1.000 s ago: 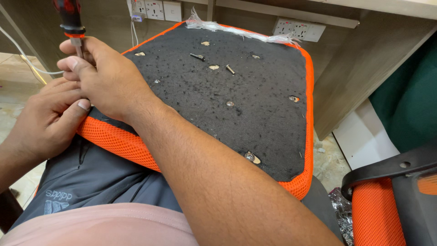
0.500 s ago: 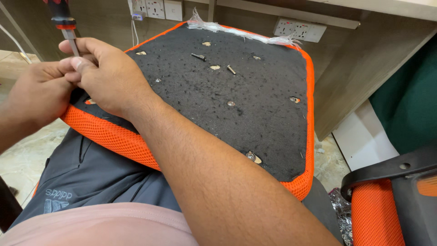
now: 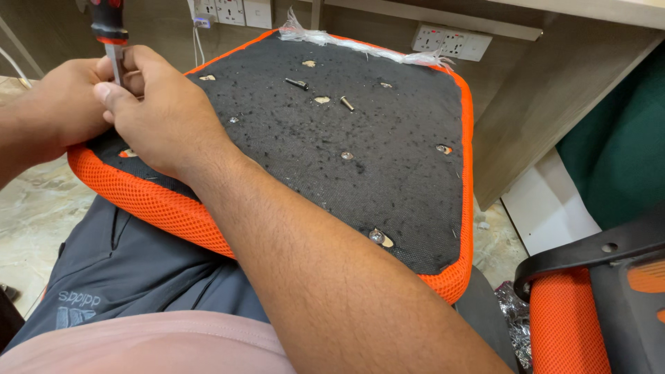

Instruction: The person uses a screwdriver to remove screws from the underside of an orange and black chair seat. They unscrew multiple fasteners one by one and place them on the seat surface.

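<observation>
1. The screwdriver (image 3: 109, 31) stood nearly upright in the upper left of the frame, its red-and-black handle cut off by the top edge and its metal shaft running down between the fingers of both hands.
2. The right hand (image 3: 156, 111) was clenched around the shaft, thumb and forefinger pinching it just below the handle's orange collar; the tip was hidden behind the fingers.
3. The left hand (image 3: 59, 111) pressed against the right from the left side, its fingers curled in toward the same shaft; whether they actually gripped it could not be told.
4. Both hands rested over the upper-left corner of the seat cushion (image 3: 388, 180), which lay upside down on the person's lap, black fabric underside up with an orange mesh border.
5. A loose bolt (image 3: 298, 84) and a second bolt (image 3: 346, 104) lay on the black fabric near the top centre, well apart from the hands.
6. Wall sockets (image 3: 451, 43) sat beyond the cushion's far edge, and an orange-and-black chair part (image 3: 589, 305) filled the lower right.
</observation>
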